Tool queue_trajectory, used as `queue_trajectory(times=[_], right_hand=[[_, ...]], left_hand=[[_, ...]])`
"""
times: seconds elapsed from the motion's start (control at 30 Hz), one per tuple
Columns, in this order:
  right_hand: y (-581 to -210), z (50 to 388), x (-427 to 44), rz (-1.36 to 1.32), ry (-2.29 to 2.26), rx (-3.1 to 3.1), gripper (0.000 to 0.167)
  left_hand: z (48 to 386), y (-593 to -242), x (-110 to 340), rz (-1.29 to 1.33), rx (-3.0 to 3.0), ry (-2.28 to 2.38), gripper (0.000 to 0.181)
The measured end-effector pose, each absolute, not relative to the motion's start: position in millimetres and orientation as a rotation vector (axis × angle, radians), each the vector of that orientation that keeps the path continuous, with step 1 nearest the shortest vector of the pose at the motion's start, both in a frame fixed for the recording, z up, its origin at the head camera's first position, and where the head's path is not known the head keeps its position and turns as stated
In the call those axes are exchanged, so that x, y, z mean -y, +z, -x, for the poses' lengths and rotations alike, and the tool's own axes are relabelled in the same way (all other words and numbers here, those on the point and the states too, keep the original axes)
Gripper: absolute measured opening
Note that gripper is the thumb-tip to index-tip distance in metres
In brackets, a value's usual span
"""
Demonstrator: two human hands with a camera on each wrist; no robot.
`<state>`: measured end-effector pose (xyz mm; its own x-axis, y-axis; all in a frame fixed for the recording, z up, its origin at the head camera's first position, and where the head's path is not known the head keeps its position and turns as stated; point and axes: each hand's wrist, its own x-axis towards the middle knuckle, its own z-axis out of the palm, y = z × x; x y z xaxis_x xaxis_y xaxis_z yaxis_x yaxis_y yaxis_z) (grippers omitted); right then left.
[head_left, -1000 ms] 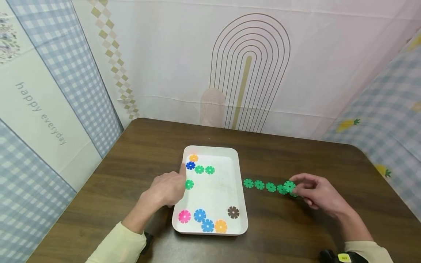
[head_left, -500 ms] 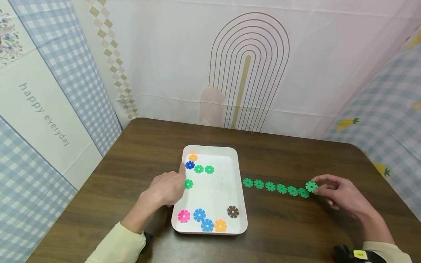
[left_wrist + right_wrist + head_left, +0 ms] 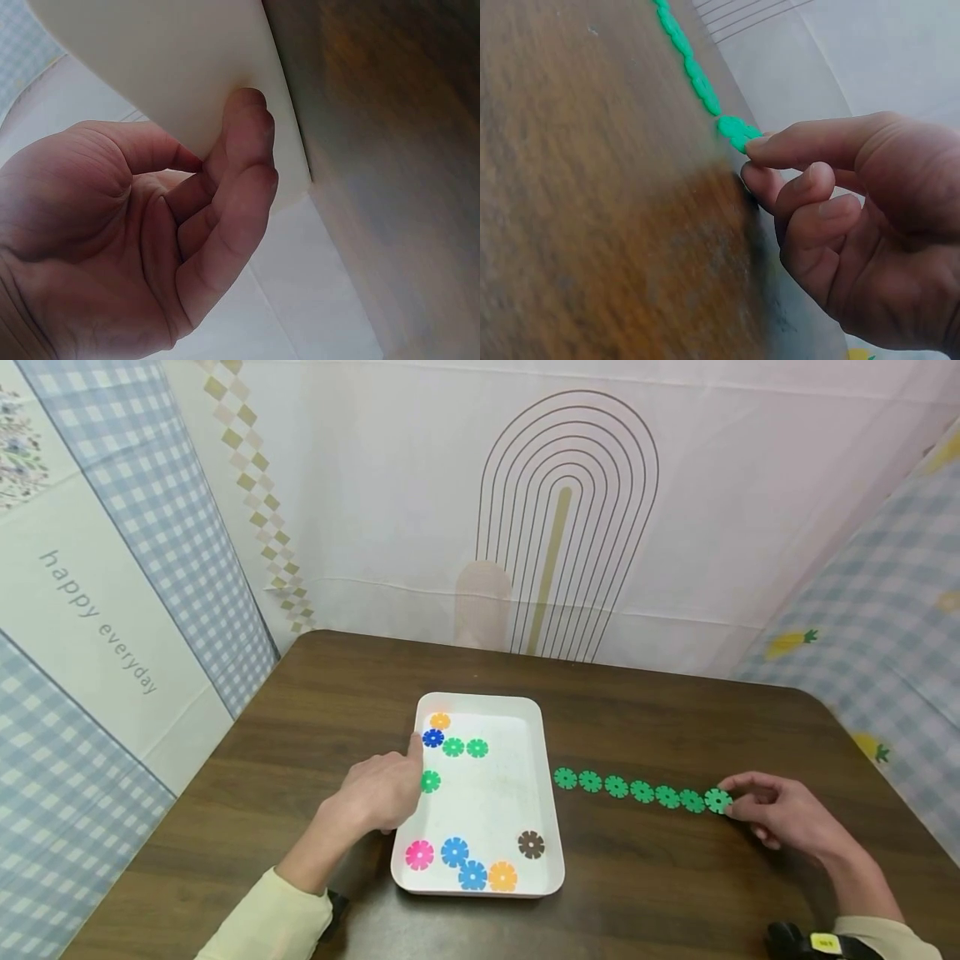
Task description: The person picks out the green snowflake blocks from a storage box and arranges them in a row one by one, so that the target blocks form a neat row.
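Observation:
In the head view, my right hand (image 3: 787, 810) pinches a green snowflake disc (image 3: 717, 801) between thumb and index finger. That disc is at the right end of a row of green snowflake discs (image 3: 617, 787) on the table. In the right wrist view the held disc (image 3: 736, 131) tilts close to the row's last disc (image 3: 702, 86); whether they touch cannot be told. My left hand (image 3: 386, 789) holds the left side of a white tray (image 3: 551, 785). From the left wrist view, its curled fingers (image 3: 247, 127) rest against the tray's outer wall (image 3: 172, 60).
Inside the tray lie loose green discs (image 3: 477, 748), a dark blue disc (image 3: 433, 738), a pink disc (image 3: 419, 855), light blue discs (image 3: 454, 852), orange discs (image 3: 502, 877) and a brown disc (image 3: 531, 845). Patterned cloth (image 3: 375, 510) hangs behind the brown table (image 3: 637, 893).
My right hand has moved right along the row with the green disc, then lowered it to the row's right end. The left hand and tray have stayed in place.

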<state>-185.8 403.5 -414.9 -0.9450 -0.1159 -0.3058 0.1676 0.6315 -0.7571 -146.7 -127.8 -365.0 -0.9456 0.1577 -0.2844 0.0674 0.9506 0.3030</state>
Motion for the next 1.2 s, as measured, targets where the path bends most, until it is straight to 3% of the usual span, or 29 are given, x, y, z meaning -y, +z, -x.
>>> queue_trajectory(times=[0.37, 0.73, 0.93, 1.2], right_hand=[[-417.1, 185.7, -403.6, -0.027, -1.193, -2.563, 0.04], [-397.7, 183.7, -394.5, -0.038, -1.08, -2.727, 0.049], [-364.7, 186.0, -361.8, 0.084, -1.062, -2.833, 0.049], [-330.1, 197.2, -296.7, 0.324, -1.157, -2.803, 0.037]], left_hand=[[146.7, -366.0, 128.8, -0.194, -2.818, 0.396, 0.074], [146.4, -364.6, 128.0, -0.179, -2.808, 0.394, 0.076], [146.6, -364.5, 128.3, -0.183, -2.81, 0.388, 0.075], [146.1, -365.5, 128.5, -0.195, -2.811, 0.406, 0.073]])
